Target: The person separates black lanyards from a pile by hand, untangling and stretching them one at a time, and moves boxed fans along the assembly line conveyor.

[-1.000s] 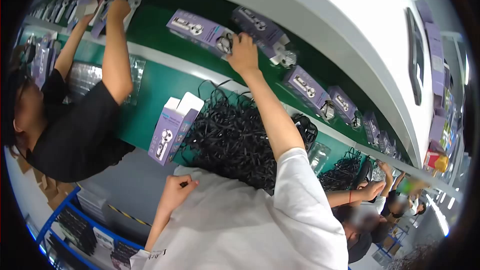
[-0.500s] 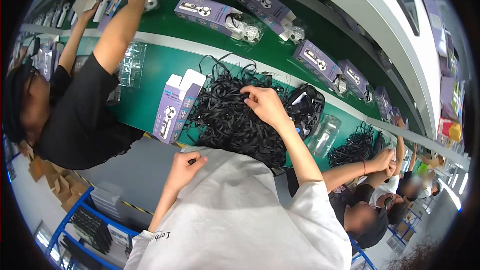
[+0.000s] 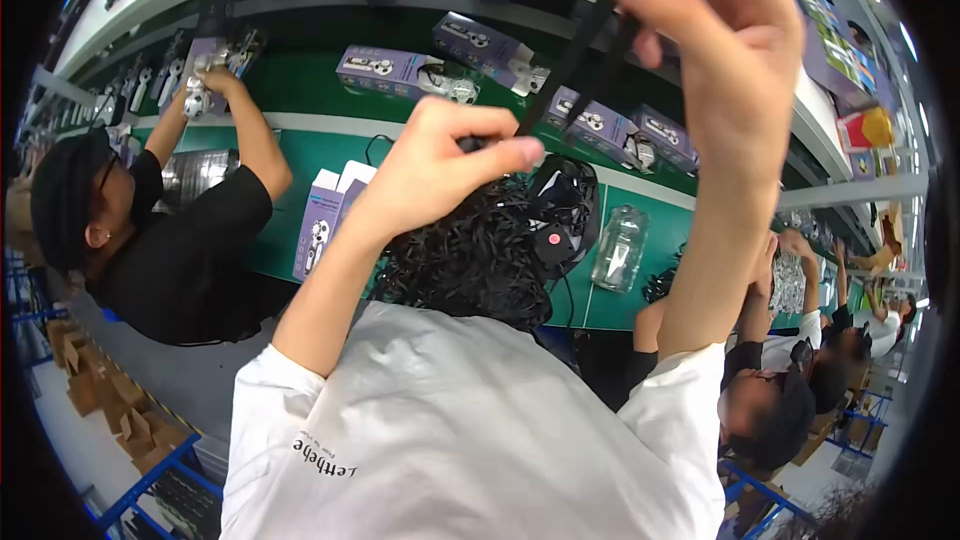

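The left hand (image 3: 440, 165) and right hand (image 3: 735, 50) pinch, fingers closed, a flat, black, fabric-like strap (image 3: 570, 65), probably light and limp, best gripped near its ends.

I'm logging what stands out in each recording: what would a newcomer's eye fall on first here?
Most likely the right hand, large at the upper right, with a black strap slanting down from its fingers toward the left hand, nearer the middle. Below the left hand, a tangled heap of black straps lies on the green bench. Next, perhaps, the purple boxes along the shelf beyond.
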Motion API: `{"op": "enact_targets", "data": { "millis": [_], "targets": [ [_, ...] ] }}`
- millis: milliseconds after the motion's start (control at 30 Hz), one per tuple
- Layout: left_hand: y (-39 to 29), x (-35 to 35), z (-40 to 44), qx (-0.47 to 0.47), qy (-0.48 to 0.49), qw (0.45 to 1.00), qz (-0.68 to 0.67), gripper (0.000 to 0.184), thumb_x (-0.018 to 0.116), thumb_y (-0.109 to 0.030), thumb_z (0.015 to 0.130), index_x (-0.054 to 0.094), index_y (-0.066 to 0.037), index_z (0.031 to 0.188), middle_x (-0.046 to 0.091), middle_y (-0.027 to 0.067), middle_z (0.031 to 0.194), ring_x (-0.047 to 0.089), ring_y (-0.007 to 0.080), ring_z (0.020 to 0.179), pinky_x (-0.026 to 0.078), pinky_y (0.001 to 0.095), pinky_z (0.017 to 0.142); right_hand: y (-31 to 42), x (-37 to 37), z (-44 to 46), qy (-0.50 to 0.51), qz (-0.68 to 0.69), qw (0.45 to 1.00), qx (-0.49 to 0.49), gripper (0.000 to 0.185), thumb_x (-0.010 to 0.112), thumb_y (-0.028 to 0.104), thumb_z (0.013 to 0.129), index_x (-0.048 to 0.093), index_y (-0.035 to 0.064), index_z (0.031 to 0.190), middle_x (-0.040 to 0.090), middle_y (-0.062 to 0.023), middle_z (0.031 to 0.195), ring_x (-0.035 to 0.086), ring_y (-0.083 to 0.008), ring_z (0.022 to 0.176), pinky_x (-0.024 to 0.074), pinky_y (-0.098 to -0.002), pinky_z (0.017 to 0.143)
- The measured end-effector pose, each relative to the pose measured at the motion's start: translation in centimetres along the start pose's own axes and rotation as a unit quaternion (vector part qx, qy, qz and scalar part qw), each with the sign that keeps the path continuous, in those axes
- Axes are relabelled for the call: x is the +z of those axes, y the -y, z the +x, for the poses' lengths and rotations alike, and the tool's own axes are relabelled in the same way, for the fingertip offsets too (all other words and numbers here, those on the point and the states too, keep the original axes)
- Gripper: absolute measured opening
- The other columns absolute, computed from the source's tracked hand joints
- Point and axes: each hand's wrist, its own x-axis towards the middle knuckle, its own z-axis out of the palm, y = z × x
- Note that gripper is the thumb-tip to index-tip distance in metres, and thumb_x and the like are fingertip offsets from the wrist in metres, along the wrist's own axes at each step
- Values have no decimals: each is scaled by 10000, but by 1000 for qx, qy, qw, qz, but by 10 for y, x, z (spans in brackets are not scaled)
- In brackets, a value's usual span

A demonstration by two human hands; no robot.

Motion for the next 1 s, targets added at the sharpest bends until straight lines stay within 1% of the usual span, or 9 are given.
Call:
{"op": "enact_targets", "data": {
  "millis": [133, 300, 367, 500, 600, 667, 767, 867, 1000],
  "targets": [
    [-45, -4, 21, 66, -2, 994, 84, 248, 657, -183, 874, 673, 12, 722, 591, -1, 635, 514, 65, 636, 381, 247, 584, 46, -32, -25, -82, -33, 988, -126, 275, 677, 97, 794, 616, -28, 1032, 577, -18, 659, 512, -59, 517, 385, -160, 468],
    [-123, -29, 28, 169, -145, 971, 89, 231, 676, -183, 857, 631, -1, 721, 575, -15, 656, 500, 46, 654, 354, 229, 571, 50, -109, -69, -26, -21, 997, -74, 465, 654, 133, 805, 572, -60, 1221, 547, -40, 740, 478, -72, 562, 360, -193, 476],
    [-168, -30, 26, 185, -65, 977, 88, 226, 685, -193, 852, 671, -14, 715, 555, -9, 571, 430, 42, 505, 281, 227, 477, 47, -108, -84, -15, -57, 997, -42, 541, 659, 161, 783, 537, -80, 1251, 540, -53, 728, 472, -86, 523, 351, -198, 433],
    [-191, -13, 24, 214, 52, 952, 211, 216, 688, -153, 850, 662, -2, 698, 527, -14, 541, 399, 32, 477, 256, 216, 465, 39, -95, -92, 131, -82, 983, 99, 667, 735, 223, 686, 536, -49, 1262, 595, -63, 796, 576, -117, 670, 474, -240, 650],
    [-209, 8, 15, 98, 73, 949, 292, 207, 672, -150, 867, 622, 7, 741, 543, -10, 608, 458, 43, 581, 307, 219, 524, -18, -35, -89, 160, 27, 985, -52, 657, 767, 165, 721, 514, 14, 1309, 620, -79, 1140, 648, -157, 883, 482, -254, 799],
    [-179, 12, 9, 222, -3, 927, 301, 224, 685, -158, 849, 597, 16, 739, 552, 1, 664, 506, 70, 638, 364, 232, 575, -50, 8, -95, 240, 134, 961, 18, 544, 763, 201, 764, 539, 39, 1233, 618, -95, 1154, 656, -162, 907, 487, -255, 806],
    [-177, -20, -26, 138, -24, 919, 370, 241, 657, -169, 879, 621, 41, 765, 530, 7, 618, 453, 56, 586, 337, 229, 544, -52, 26, -105, 413, 112, 860, 279, 258, 724, 238, 841, 589, 33, 923, 610, -34, 855, 594, -96, 764, 466, -254, 699],
    [-138, -60, -85, 27, -142, 923, 356, 291, 632, -153, 836, 553, 14, 611, 468, 5, 551, 420, 58, 555, 285, 259, 518, -84, 34, -146, 254, 164, 944, 130, 259, 648, 262, 916, 561, 33, 831, 481, 35, 681, 380, -67, 606, 334, -254, 536],
    [-35, -77, -153, -179, -138, 942, 246, 223, 661, -148, 843, 689, 46, 737, 638, 26, 633, 524, 61, 620, 350, 244, 577, -103, 23, -165, 289, 230, 894, 255, 195, 586, 217, 928, 577, 33, 862, 507, -3, 799, 500, -125, 722, 429, -273, 629]
  ]
}}
